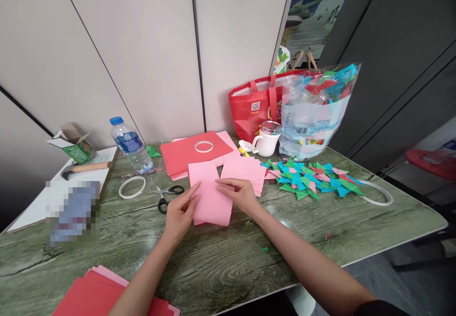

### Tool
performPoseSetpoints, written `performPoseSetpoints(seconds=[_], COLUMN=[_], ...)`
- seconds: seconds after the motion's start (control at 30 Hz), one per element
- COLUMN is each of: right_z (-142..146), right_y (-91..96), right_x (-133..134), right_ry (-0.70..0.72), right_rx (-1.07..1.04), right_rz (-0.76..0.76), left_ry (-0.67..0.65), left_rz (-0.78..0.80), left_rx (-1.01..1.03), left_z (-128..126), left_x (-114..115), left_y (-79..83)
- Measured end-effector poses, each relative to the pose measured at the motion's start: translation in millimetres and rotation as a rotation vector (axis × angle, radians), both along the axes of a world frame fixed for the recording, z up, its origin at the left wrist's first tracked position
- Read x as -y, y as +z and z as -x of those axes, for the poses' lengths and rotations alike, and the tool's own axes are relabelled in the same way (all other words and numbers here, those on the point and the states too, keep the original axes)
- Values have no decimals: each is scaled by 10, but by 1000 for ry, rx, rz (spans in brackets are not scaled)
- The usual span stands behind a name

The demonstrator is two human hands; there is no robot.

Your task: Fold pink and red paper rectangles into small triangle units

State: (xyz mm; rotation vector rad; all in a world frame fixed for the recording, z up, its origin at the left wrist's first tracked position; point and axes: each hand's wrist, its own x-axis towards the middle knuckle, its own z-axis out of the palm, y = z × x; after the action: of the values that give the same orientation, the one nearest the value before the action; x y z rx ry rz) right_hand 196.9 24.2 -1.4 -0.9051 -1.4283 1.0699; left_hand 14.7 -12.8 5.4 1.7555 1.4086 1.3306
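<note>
A pink paper sheet (213,204) lies folded on the green wood-grain table (221,263) in front of me. My left hand (180,214) pinches its left edge, thumb and fingers closed on the paper. My right hand (239,193) presses down on the sheet's upper right part with fingers curled over the fold. More pink sheets (245,169) lie just behind it. Black scissors (166,196) rest left of my left hand.
A red paper stack (188,157) with a tape ring on top, a water bottle (130,145), a white mug (265,140), a red bag (254,107), a plastic bag (313,116) and a pile of folded paper triangles (313,180) stand behind. Red sheets (96,294) lie near left.
</note>
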Motion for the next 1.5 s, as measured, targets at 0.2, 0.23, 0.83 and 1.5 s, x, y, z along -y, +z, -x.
performPoseSetpoints(seconds=[0.2,0.23,0.83,1.5], right_z=[0,-1,-10,5], right_y=[-25,-29,-5,-33], right_x=[-19,-22,-21,-50], right_ry=[18,24,39,29], right_rx=[-2,-2,-21,-73], right_rz=[25,29,48,133], left_ry=[3,3,-16,3], left_rz=[22,31,148,87], left_rx=[41,54,225,215], left_z=[-5,-6,-8,-42], left_x=[-3,-4,-9,13], left_y=[12,13,-1,30])
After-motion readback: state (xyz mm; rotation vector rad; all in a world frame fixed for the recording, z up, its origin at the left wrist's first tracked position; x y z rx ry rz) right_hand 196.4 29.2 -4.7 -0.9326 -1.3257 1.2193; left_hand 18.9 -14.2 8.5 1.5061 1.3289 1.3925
